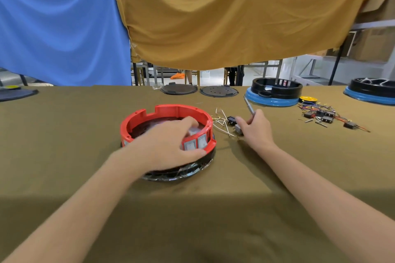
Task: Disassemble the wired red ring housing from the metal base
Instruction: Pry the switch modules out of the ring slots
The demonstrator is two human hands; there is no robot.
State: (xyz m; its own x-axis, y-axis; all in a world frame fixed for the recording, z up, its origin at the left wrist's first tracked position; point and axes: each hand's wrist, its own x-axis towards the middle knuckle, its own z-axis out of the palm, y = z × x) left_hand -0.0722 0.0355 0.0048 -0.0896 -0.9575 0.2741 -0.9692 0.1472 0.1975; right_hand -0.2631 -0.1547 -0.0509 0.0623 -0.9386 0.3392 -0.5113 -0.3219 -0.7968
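- Blue cloth (59, 28) and mustard cloth (235, 17) hang side by side behind the bench, filling the upper view.
- Bench (64, 134) draped in olive-brown fabric; carries everything below.
- Red ring housing (168, 111) sits centre of the bench, open side up, axis vertical, on a dark round metal base (181, 174) whose rim shows under its near edge. Notched wall on the far side; two grey rocker switches (195, 144) set in the near-right wall, facing the wearer. Switch markings too blurred to read; no brand or label legible anywhere.
- Two black ring housings on blue bases: one far right-centre (275, 92), one at the right edge (372, 90).
- Two dark round plates (178, 89) and (219, 91) lie flat at the far edge, side by side.
- Left hand (168, 143) grips the red housing's near-right wall: fingers curled over the rim to the inside, thumb pressed outside below the switches.
- Right hand (256, 128), just right of the housing, pinches a slim metal tool (249, 105), likely a screwdriver, shaft tilted up and away to the left.
- Loose pale wires (222, 123) and a small black switch (232, 120) lie between housing and right hand.
- Pile of coloured wires and black switches (324, 114) lies further right; a yellow disc (307, 99) lies behind it.
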